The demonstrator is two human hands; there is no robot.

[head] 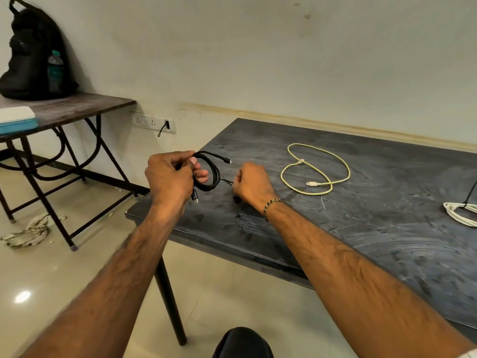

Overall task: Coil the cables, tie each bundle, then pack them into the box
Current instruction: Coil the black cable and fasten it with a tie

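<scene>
My left hand [170, 177] grips a coiled black cable [210, 174] above the near left corner of the dark table [361, 228]; both plug ends stick out of the coil. My right hand [251, 183] is curled just right of the coil and pinches a thin black tie [227, 181] that runs to it. A yellow cable [316, 171] lies loosely looped on the table further right. A white coiled cable [462, 213] with a black tie sits at the right edge of the view. No box is recognisable for certain.
A second table [72, 109] stands at the left with a black backpack [33, 55], a bottle and a white and teal case [16, 120]. A wall socket strip [153, 122] is behind. A crumpled cloth [31, 231] lies on the floor.
</scene>
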